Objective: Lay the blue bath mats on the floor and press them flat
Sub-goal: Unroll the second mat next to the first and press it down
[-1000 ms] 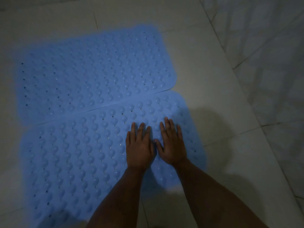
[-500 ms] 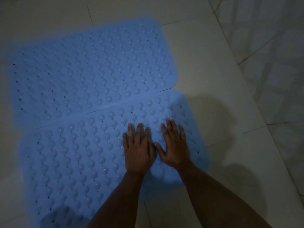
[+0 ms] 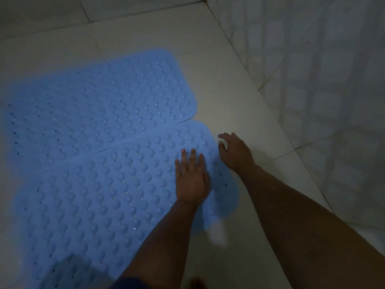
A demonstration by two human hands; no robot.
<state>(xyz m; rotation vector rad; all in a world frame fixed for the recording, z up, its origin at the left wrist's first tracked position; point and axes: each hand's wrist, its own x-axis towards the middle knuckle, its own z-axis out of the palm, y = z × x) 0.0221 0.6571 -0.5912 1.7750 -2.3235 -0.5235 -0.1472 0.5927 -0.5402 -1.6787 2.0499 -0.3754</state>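
Left hand [image 3: 192,180] flat on near mat [image 3: 100,197].

Two blue bath mats were laid edge to edge on the tiled floor [image 3: 239,97]: far mat [image 3: 100,109], near mat [image 3: 100,195]. The left hand [image 3: 191,178] was pressed flat on the near one; the right hand [image 3: 235,153] was seen at its right edge, fingers curled.

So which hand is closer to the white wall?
The right hand. It's at the near mat's right edge, on the side toward the wall. The left hand lies flat on that mat, farther from it.
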